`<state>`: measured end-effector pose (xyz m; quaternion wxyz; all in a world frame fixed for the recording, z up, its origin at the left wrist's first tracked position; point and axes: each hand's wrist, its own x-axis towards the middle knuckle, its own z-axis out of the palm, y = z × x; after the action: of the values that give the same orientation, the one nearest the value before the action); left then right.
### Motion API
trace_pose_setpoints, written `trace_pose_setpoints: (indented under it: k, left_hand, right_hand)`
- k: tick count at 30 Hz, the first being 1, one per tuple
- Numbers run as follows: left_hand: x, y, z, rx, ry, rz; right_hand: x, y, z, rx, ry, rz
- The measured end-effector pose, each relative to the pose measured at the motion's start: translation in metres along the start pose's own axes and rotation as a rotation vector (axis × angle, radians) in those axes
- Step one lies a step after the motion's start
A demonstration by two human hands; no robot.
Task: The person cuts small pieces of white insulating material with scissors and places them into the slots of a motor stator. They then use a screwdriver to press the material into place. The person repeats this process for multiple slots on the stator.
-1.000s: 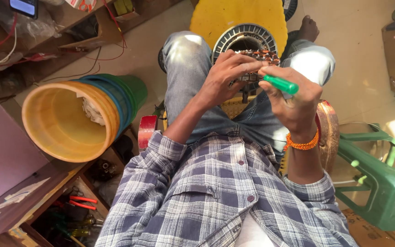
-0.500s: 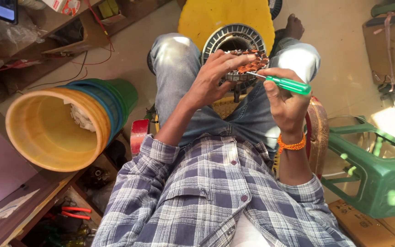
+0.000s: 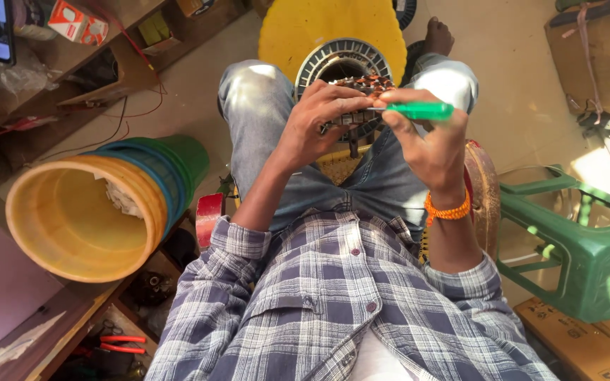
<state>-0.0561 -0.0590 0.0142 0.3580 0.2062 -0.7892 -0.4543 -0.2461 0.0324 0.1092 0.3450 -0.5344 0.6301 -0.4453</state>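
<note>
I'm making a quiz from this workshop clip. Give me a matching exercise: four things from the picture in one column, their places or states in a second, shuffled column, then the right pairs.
Things:
1. green-handled tool
2. motor stator
3. stack of tubs
4. green plastic stool

Places or states:
A. lying on its side, mouth towards the camera, at the person's left
B. standing on the floor at the person's right
C. held in the right hand
D. resting on the lap, with the left hand on its copper windings

Pairs: 1-C, 2-D, 3-A, 4-B
</note>
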Motion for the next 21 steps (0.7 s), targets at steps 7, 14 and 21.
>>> trace_pose_setpoints:
  k: [7, 14, 21]
  left_hand:
    - [-0.003, -0.007, 0.004, -0.005, 0.02, 0.014]
    - [-0.004, -0.008, 0.002, -0.001, -0.012, -0.006]
    - [-0.004, -0.007, -0.005, -0.064, -0.026, 0.009]
  right_hand:
    - [0.001, -0.007, 0.007, -0.092, 0.034, -0.047]
    - [-0.015, 0.003, 0.003, -0.077, 0.026, -0.121]
    - [-0.055, 0.029, 0.013, 0.177, 0.182, -0.041]
